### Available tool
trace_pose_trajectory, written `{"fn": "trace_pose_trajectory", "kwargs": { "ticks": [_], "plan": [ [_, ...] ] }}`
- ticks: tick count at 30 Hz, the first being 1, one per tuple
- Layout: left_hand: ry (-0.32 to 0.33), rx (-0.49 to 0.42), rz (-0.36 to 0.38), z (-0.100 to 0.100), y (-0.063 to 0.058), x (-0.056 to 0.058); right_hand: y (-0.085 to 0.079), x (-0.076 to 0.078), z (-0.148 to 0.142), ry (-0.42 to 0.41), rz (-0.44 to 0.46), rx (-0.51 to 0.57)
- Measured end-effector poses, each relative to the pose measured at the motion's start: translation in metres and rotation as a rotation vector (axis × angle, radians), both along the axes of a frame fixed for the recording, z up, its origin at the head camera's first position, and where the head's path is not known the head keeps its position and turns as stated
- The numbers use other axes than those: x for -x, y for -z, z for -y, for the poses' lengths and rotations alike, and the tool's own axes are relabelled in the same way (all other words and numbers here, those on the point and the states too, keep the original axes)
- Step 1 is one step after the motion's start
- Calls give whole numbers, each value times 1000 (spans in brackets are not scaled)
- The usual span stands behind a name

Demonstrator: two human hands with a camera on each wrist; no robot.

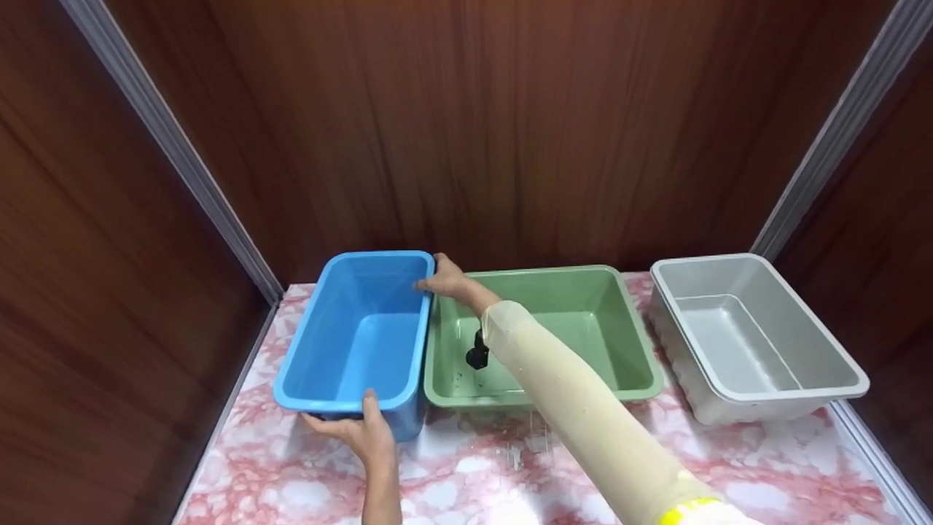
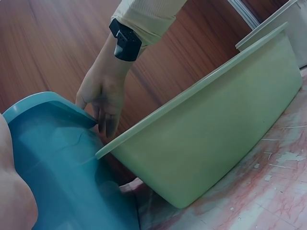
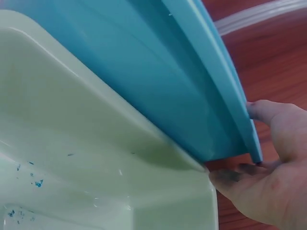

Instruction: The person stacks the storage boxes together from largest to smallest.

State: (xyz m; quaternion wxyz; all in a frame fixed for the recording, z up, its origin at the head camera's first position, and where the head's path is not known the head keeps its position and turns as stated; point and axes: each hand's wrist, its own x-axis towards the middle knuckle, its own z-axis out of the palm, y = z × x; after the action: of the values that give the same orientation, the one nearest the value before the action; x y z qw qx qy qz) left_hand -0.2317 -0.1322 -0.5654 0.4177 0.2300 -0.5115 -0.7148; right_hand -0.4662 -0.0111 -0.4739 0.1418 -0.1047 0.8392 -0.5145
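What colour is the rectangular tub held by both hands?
The rectangular tub is bright blue, clearest in the head view.

Blue tub [image 1: 379, 350], green tub [image 1: 583, 328], grey tub [image 1: 736, 343]; pink-white marbled tabletop [image 1: 452, 474]; streaked brown wall [image 1: 539, 131].

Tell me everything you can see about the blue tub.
The blue tub is deep and rectangular, with rounded corners and a raised lip, and looks like smooth plastic. It sits open side up, left of the green tub; whether their sides touch is unclear. No contents show inside. The left hand grips its near rim, and the right hand grips its far right corner.
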Motion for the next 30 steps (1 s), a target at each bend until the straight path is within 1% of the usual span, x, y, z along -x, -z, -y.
{"fn": "trace_pose_trajectory", "kwargs": {
  "ticks": [1,3,8,10,13,17,21,23,25,28,30],
  "plan": [
    [-7,1,3,1,4,1,1,-1,2,2,0,-1],
    [-19,2,-16,2,6,0,4,-2,5,11,10,3],
    [-18,13,-114,1,4,4,4,-4,7,43,14,67],
    [-19,23,-140,2,3,5,4,-4,8,58,6,80],
    [-25,24,-154,2,4,4,7,-7,8,81,23,100],
    [-24,2,-175,2,6,0,10,-10,9,86,53,132],
    [-17,1,-178,3,4,-1,10,-12,12,113,50,158],
    [-20,4,-188,4,1,-1,6,-12,15,133,55,180],
    [-23,9,-190,6,-7,-3,0,-12,19,149,54,205],
    [-25,28,-208,8,-26,-10,-11,-14,25,170,25,242],
    [-44,61,-217,8,-39,-15,-18,-17,29,178,8,269]
  ]
}}
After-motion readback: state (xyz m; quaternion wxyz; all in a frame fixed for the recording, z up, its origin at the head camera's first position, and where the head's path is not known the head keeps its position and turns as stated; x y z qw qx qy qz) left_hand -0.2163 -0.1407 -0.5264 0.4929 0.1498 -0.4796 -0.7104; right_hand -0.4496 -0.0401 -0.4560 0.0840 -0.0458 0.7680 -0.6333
